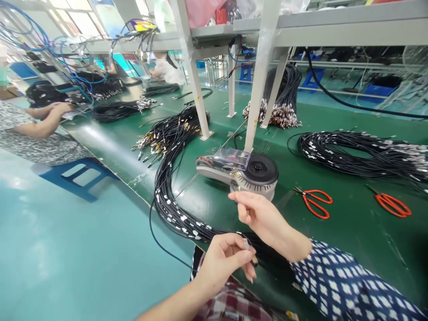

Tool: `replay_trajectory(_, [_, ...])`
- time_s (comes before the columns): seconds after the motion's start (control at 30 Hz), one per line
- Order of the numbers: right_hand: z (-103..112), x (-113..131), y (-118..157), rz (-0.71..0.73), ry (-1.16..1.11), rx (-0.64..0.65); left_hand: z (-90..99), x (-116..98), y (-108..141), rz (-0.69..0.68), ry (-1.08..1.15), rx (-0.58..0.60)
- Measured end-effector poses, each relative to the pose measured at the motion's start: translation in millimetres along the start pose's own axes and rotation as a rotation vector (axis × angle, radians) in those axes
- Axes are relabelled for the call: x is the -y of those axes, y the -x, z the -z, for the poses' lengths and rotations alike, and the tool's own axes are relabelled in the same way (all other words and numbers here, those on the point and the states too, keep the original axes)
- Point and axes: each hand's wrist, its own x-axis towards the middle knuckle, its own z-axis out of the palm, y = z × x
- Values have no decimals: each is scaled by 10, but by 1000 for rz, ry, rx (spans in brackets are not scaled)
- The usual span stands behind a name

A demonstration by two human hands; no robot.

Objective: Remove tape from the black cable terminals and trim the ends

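My left hand (224,258) is closed at the table's front edge, with a black cable that bears a small white label between its fingers. Beyond it, my right hand (262,218) pinches its thumb and forefinger together at the front of a round grey tape dispenser (256,176); whatever is between the fingertips is too small to name. A long bundle of black cables (180,218) with white labels curves along the table edge, passing behind my left hand.
Two red-handled cutters (316,203) (393,205) lie on the green table (354,240) at the right. A coiled cable bundle (334,151) is behind them. White shelf legs (259,89) stand beyond the dispenser. At the far left are a person's arms (43,122) and a blue stool (80,178).
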Motion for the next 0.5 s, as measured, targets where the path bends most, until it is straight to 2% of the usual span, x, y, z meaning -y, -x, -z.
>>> replay_trajectory(0.07, [114, 143, 116, 172, 257, 44, -13, -4, -7, 3, -1, 9])
replay_trajectory(0.13, [265, 327, 150, 430, 484, -61, -35, 0, -20, 6, -5, 17])
replay_trajectory(0.2, [421, 493, 115, 613, 656, -200, -61, 8, -34, 12, -11, 22])
replay_trajectory(0.33, [611, 611, -11, 775, 988, -286, -101, 21, -46, 16, -34, 10])
replay_trajectory(0.5, [564, 525, -105, 858, 1526, -367, -113, 30, -36, 28, -39, 15])
